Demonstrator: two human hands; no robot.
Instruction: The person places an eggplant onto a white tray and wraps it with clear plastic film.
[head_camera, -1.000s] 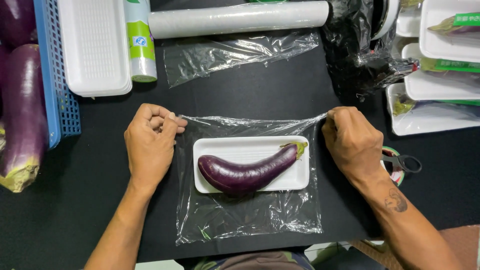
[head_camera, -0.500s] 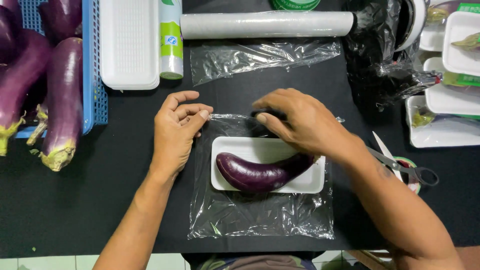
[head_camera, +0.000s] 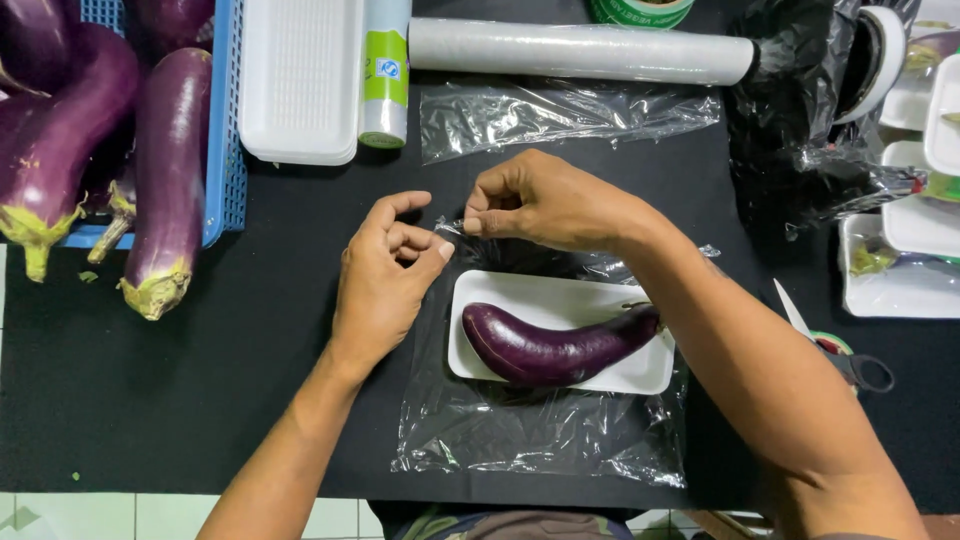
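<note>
At the top of the black mat, a white roll with a green label band (head_camera: 384, 72) lies beside a stack of ribbed white foam trays (head_camera: 300, 80), and a long roll of clear cling film (head_camera: 580, 50) stretches to the right, a loose glossy sheet trailing below it. A blue plastic basket (head_camera: 228, 150) on the left holds several large purple eggplants (head_camera: 165, 170) with green-yellow stem ends.

In the middle, one smooth, curved eggplant (head_camera: 555, 350) lies in a shallow white foam tray (head_camera: 560, 300), which sits on a crinkled sheet of clear film (head_camera: 530, 440).

The left hand (head_camera: 385, 280) rests beside the tray's left end, fingers curled together with thumb against fingertips (whether film is pinched there is hard to tell). The right hand (head_camera: 550, 205) reaches across above the tray, thumb and forefinger pressed together on the film's upper left edge.

Scissors (head_camera: 840, 355) peek out behind the right forearm, partly hidden. Filled trays at the right edge are cut off, next to crumpled black plastic (head_camera: 800, 150).
</note>
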